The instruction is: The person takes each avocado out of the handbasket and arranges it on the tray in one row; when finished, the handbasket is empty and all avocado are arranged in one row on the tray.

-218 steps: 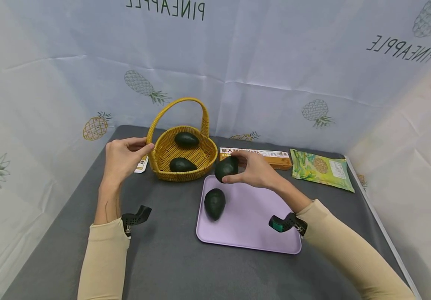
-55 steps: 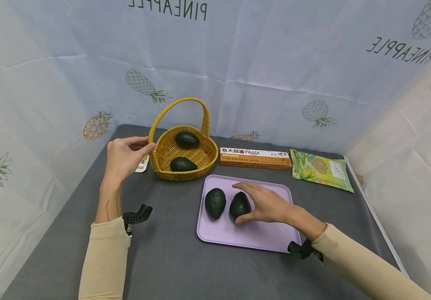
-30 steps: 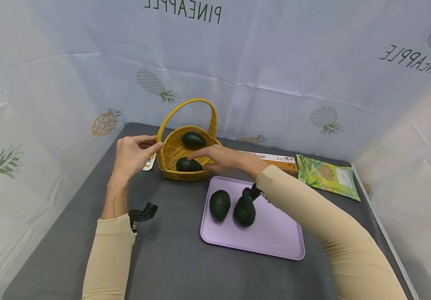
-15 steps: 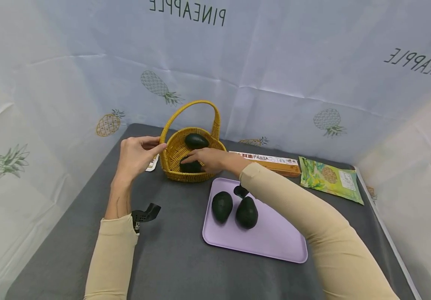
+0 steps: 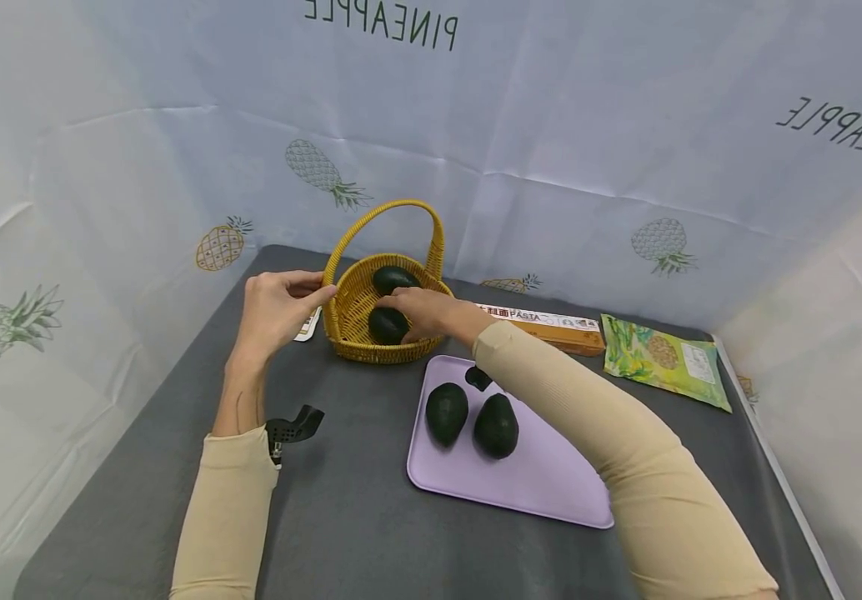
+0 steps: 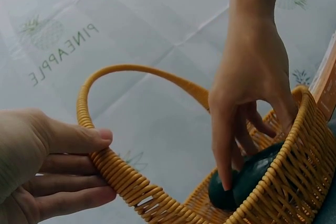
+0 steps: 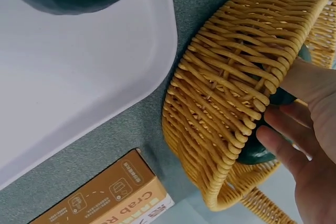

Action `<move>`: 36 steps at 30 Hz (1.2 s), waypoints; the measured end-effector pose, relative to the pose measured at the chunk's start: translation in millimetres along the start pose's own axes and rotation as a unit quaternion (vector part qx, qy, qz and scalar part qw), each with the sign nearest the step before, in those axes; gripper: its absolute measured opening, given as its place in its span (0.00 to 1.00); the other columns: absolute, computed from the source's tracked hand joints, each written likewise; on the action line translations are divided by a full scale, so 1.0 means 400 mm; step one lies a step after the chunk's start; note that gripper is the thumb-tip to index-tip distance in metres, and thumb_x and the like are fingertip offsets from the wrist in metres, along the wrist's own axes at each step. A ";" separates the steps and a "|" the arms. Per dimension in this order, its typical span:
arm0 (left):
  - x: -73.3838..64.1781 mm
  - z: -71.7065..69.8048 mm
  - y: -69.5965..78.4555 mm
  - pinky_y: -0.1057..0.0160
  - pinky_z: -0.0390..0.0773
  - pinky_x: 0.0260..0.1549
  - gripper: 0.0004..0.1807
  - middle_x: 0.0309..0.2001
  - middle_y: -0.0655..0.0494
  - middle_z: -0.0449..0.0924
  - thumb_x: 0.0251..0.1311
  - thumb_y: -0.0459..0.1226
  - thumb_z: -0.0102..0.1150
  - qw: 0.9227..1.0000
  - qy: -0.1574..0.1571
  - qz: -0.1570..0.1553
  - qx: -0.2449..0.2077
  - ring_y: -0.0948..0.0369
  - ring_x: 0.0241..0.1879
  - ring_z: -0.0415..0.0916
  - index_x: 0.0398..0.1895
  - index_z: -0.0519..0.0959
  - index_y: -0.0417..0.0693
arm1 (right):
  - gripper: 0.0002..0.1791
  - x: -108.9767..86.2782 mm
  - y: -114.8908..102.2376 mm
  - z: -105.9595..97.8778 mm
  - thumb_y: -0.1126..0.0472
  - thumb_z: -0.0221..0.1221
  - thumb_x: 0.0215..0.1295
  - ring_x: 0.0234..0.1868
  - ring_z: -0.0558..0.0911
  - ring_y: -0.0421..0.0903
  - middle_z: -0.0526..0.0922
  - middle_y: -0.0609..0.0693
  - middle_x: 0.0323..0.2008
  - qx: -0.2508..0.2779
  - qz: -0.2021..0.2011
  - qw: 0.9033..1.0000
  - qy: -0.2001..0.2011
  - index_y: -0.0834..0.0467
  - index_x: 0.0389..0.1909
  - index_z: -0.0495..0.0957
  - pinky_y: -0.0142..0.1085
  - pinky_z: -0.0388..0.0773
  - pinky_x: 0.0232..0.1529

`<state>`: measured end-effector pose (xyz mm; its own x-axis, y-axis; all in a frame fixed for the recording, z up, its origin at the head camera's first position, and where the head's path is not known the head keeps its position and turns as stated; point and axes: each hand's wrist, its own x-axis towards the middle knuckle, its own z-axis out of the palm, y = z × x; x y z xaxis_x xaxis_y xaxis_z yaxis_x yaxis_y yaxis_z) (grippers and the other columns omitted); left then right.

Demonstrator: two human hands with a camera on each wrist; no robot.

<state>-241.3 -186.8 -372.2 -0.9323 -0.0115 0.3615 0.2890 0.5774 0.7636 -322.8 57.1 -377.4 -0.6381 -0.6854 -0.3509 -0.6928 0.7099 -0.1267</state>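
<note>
Inside the basket (image 5: 373, 354), near side: right hand (image 5: 425, 315) curled round the front avocado (image 5: 387, 327), in from the basket's right, probably because left is occupied. Back avocado (image 5: 395, 280) sits at basket's far side. Left of basket: left hand (image 5: 277, 307) pinches the handle (image 5: 435, 254) low, likely steadying. Nearer than basket, rightward: tray (image 5: 543, 487), two avocados (image 5: 447, 414), spaced apart, likely against bumping.

Over there the left arm (image 5: 224, 508) reaches almost straight ahead, its beige sleeve ending short of the wrist and leaving some forearm bare. The left hand (image 5: 277, 308) pinches, thumb set against the fingers. The right arm (image 5: 618, 450) bends at the elbow and slants inward, sleeved nearly to the wrist. Palm down, the right hand (image 5: 423, 315) grips with fingers curled downward, close to the left hand but apart from it.
</note>
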 end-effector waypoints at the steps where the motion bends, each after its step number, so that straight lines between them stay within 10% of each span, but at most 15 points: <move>1: 0.001 0.001 0.001 0.75 0.79 0.31 0.19 0.44 0.44 0.91 0.68 0.45 0.71 1.000 0.000 0.000 0.000 0.50 0.42 0.90 0.54 0.89 0.43 | 0.46 -0.001 0.000 -0.001 0.53 0.72 0.67 0.73 0.72 0.52 0.69 0.55 0.74 -0.003 0.004 1.000 -0.001 0.50 0.82 0.60 0.47 0.71 0.73; 22: 0.002 0.009 0.015 0.75 0.79 0.31 0.19 0.42 0.43 0.91 0.68 0.45 0.70 1.000 0.001 0.010 0.009 0.49 0.40 0.90 0.54 0.89 0.42 | 0.47 0.012 0.031 0.032 0.51 0.72 0.67 0.73 0.72 0.54 0.70 0.59 0.74 0.084 0.018 0.996 0.036 0.60 0.79 0.57 0.45 0.71 0.72; 36: -0.004 0.002 0.006 0.78 0.78 0.31 0.19 0.40 0.45 0.92 0.67 0.47 0.71 1.000 0.007 0.012 0.006 0.68 0.34 0.86 0.53 0.90 0.45 | 0.53 -0.097 0.099 0.018 0.43 0.77 0.58 0.64 0.79 0.52 0.76 0.55 0.68 0.208 0.040 0.967 0.145 0.56 0.79 0.62 0.45 0.80 0.62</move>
<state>-239.5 -184.7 -371.5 -0.9218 -0.0079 0.3876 0.3094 0.5875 0.7477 -323.0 112.9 -375.3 -0.7926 -0.6001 -0.1080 -0.4816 0.7248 -0.4928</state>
